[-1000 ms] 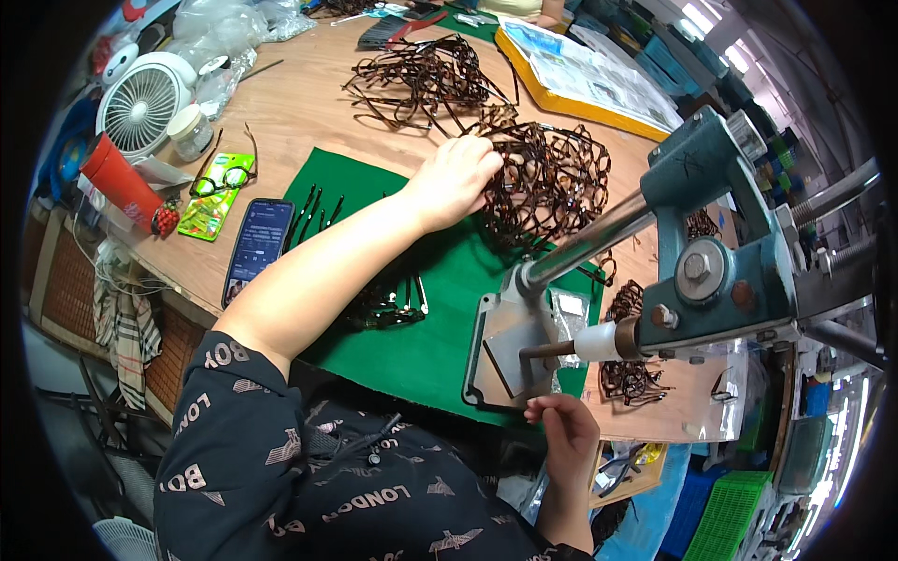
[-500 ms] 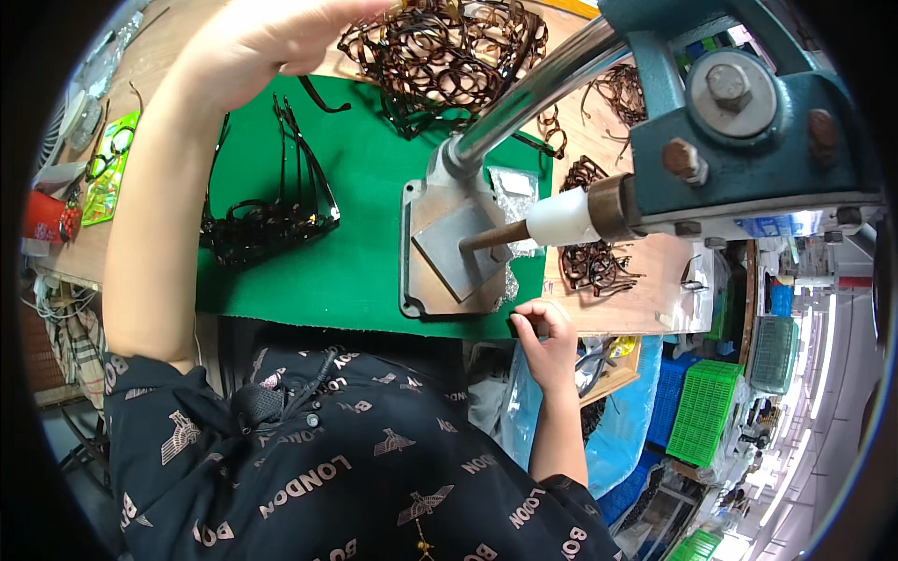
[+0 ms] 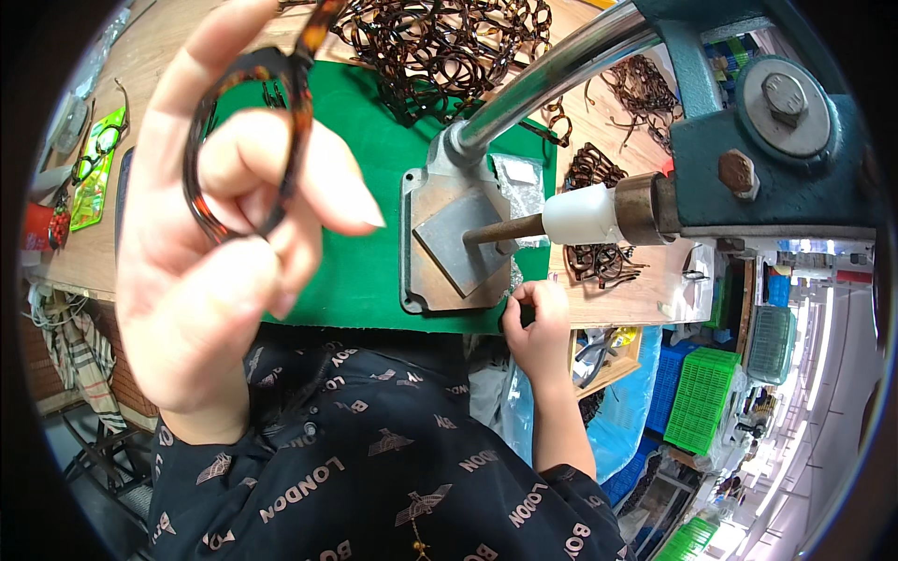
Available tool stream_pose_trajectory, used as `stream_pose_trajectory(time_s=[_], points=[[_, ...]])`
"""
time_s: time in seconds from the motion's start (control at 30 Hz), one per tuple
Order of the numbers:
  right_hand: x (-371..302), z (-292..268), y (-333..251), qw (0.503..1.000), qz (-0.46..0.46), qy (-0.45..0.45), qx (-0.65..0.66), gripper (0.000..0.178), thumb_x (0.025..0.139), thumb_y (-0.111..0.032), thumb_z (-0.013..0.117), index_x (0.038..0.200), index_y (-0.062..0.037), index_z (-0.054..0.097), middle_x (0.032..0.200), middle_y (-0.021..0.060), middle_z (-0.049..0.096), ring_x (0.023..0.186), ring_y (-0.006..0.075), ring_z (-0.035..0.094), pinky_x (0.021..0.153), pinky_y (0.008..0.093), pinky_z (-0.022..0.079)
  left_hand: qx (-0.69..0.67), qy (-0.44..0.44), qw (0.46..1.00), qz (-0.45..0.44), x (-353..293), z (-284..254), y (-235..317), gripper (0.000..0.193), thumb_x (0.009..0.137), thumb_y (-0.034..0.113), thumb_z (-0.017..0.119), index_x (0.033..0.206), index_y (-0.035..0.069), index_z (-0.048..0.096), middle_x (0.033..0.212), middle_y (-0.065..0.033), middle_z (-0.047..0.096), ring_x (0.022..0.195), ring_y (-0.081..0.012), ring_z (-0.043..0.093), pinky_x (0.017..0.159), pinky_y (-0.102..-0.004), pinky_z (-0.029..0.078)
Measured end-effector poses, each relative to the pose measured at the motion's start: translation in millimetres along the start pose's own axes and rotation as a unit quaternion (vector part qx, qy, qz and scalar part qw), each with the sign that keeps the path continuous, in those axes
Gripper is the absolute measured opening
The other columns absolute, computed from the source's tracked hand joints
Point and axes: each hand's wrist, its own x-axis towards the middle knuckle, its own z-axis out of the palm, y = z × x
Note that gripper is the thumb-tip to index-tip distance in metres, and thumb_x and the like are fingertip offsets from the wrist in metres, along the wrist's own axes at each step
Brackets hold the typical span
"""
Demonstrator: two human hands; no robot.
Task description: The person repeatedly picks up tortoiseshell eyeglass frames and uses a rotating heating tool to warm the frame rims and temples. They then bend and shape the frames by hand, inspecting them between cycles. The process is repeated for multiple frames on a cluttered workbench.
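Close to the camera, my left hand (image 3: pixel 178 280) grips a tortoiseshell eyeglass frame (image 3: pixel 297 112) by its rim, between thumb and fingers. The upper part of the frame runs out of view. My right hand (image 3: pixel 543 323) is curled beside the near right corner of the press base, at the edge of the green mat (image 3: pixel 360 280). Something dark shows at its fingertips, too small to make out. Between the hands stands a bench press with a metal plate (image 3: pixel 449 248) on its base (image 3: pixel 412 299). A brown rod (image 3: pixel 505 230) with a white collar (image 3: pixel 575 217) reaches over that plate.
A tangled heap of tortoiseshell eyeglass frames (image 3: pixel 449 47) lies at the back. More frames (image 3: pixel 599 266) lie right of the press, beside a clear plastic bag (image 3: pixel 524 192). The press's teal head (image 3: pixel 711 168) fills the upper right. Green crates (image 3: pixel 702 402) stand lower right.
My left hand has come back from the far heap toward the camera, with an eyeglass frame now visible in it. My right hand stays by the press base, its fingers more curled.
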Motion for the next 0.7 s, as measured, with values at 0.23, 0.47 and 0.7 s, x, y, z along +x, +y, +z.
stream_pose_trajectory(time_s=[0.23, 0.47, 0.7], points=[[-14, -17, 20, 0.976, 0.145, -0.015, 0.164, 0.008, 0.076, 0.002, 0.061, 0.082, 0.0001, 0.057, 0.08, 0.009, 0.057, 0.073, 0.0178, 0.056, 0.063, 0.0268, 0.046, -0.081, 0.048, 0.994, -0.05, -13, 32, -26, 0.087, 0.076, 0.023, 0.069, 0.136, -0.004, 0.012, 0.095, -0.0187, 0.06, 0.045, -0.0035, 0.034, 0.045, -0.0129, 0.028], [-12, -19, 34, 0.995, 0.006, -0.056, 0.087, 0.011, 0.075, 0.002, 0.064, 0.083, -0.0003, 0.058, 0.083, 0.0075, 0.055, 0.074, 0.0153, 0.054, 0.063, 0.024, 0.044, -0.042, 0.051, 0.996, -0.067, -18, 36, -33, 0.087, 0.072, 0.021, 0.07, 0.137, 0.001, 0.015, 0.099, -0.0167, 0.059, 0.05, -0.005, 0.041, 0.048, -0.0136, 0.033], [0, -24, 30, 0.994, -0.057, -0.08, 0.045, 0.014, 0.069, 0.002, 0.065, 0.079, -0.0024, 0.056, 0.078, 0.0094, 0.055, 0.076, 0.0255, 0.052, 0.069, 0.0324, 0.041, -0.049, 0.045, 0.994, -0.084, -18, 35, -33, 0.09, 0.07, 0.021, 0.072, 0.137, 0.002, 0.016, 0.104, -0.0167, 0.057, 0.054, -0.006, 0.043, 0.051, -0.0138, 0.034]])
